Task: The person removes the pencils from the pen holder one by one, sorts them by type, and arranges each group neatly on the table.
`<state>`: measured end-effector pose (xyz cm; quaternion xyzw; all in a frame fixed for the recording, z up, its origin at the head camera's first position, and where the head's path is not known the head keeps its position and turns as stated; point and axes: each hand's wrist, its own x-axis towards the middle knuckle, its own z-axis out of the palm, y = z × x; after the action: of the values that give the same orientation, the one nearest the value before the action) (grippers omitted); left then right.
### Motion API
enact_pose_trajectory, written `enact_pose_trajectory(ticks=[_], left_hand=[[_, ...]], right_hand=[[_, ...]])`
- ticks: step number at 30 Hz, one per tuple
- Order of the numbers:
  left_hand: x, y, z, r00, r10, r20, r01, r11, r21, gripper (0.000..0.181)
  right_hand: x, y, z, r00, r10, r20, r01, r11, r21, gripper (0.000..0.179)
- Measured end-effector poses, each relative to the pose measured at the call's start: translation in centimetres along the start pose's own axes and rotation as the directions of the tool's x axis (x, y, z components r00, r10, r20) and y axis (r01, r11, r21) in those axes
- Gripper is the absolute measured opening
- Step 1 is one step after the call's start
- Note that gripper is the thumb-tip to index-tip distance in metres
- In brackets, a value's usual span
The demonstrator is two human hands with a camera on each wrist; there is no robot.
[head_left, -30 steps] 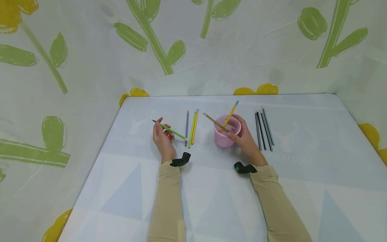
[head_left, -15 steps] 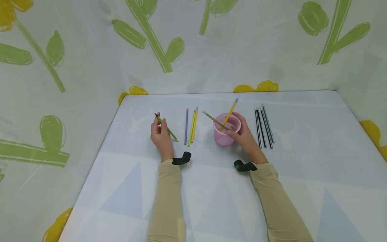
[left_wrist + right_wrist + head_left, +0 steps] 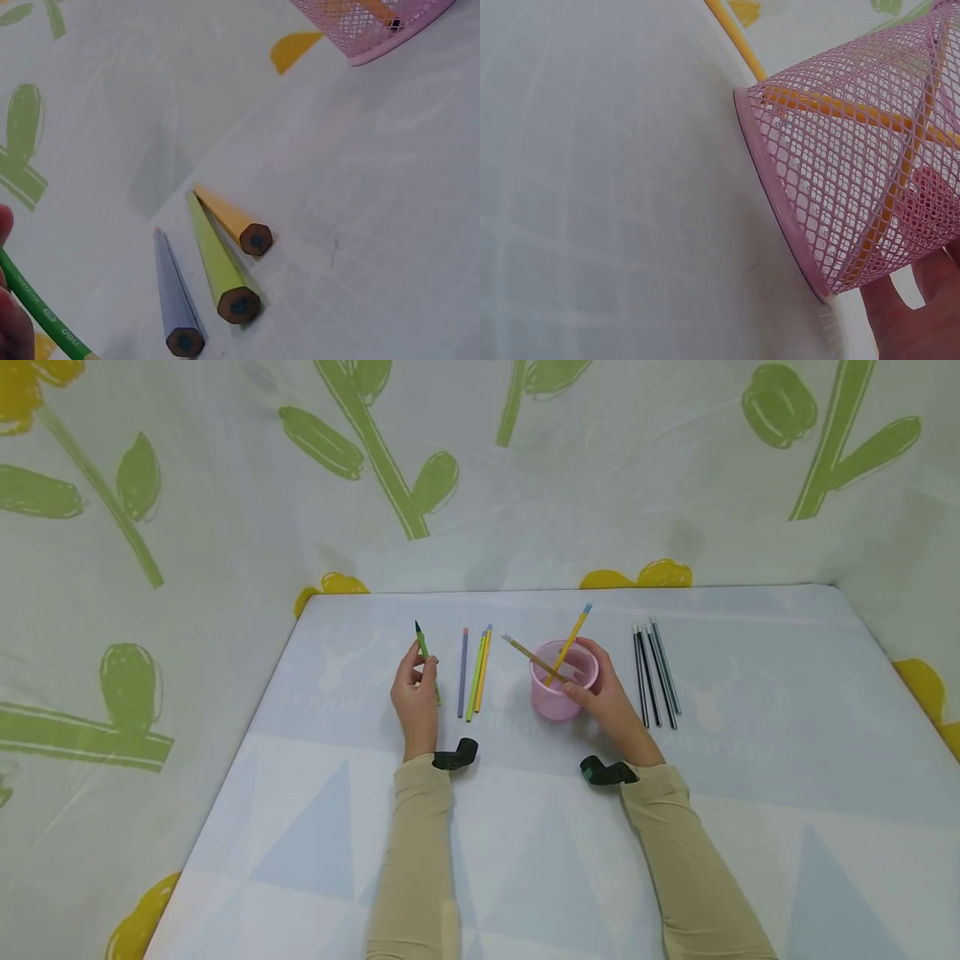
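Note:
My left hand (image 3: 416, 702) pinches a green pencil (image 3: 422, 642), its dark tip pointing up and away; the left wrist view shows the pencil's lettered barrel (image 3: 43, 309) beside the fingers. With fingers and thumb around its right side, my right hand (image 3: 609, 697) grips a pink mesh pen cup (image 3: 553, 705) on the table. Inside lean a yellow pencil (image 3: 579, 625) with a blue end and an olive-gold pencil (image 3: 527, 652), crossing each other. Just right of my left hand lie a purple pencil (image 3: 462, 672), a lime pencil (image 3: 476, 681) and a yellow-orange pencil (image 3: 483, 672).
Several dark pencils (image 3: 654, 681) lie side by side on the table, right of my right hand. The pale patterned table (image 3: 525, 843) meets a flower-print wall covering (image 3: 570, 518) at its back edge. Black wrist cameras (image 3: 456, 754) sit on both sleeves.
The green pencil has turned in my left hand, from slanting leftward to pointing upward and away. That hand has shifted slightly right. My right hand stays on the pen cup.

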<state>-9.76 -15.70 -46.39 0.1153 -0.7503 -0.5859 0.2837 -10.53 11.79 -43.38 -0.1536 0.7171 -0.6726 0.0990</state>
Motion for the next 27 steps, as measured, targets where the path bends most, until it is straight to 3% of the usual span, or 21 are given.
enact_pose_trajectory(ticks=[5,12,15,21,27], left_hand=[[0.0,-0.3,0.4,0.996,-0.062,0.06,0.052,0.987,0.155,0.039],[0.1,-0.6,0.7,0.989,-0.075,0.129,0.03,0.948,0.318,0.032],[0.0,-0.7,0.8,0.979,-0.09,0.183,0.006,0.91,0.414,0.028],[0.0,-0.6,1.2,0.959,-0.124,0.256,-0.053,0.807,0.588,0.03],[-0.3,0.3,1.7,0.947,-0.146,0.284,-0.081,0.752,0.655,0.031]], right_hand=[[-0.1,0.0,0.1,1.0,0.005,0.002,-0.005,1.0,0.001,0.067],[-0.3,-0.2,0.0,1.0,0.012,0.004,-0.012,1.0,-0.008,0.068],[-0.2,-0.1,0.0,1.0,0.025,0.002,-0.025,1.0,-0.009,0.069],[-0.1,-0.1,-0.1,0.999,0.036,-0.003,-0.036,0.999,0.001,0.068],[0.0,0.0,-0.1,0.999,0.033,-0.004,-0.033,0.999,0.004,0.067]])
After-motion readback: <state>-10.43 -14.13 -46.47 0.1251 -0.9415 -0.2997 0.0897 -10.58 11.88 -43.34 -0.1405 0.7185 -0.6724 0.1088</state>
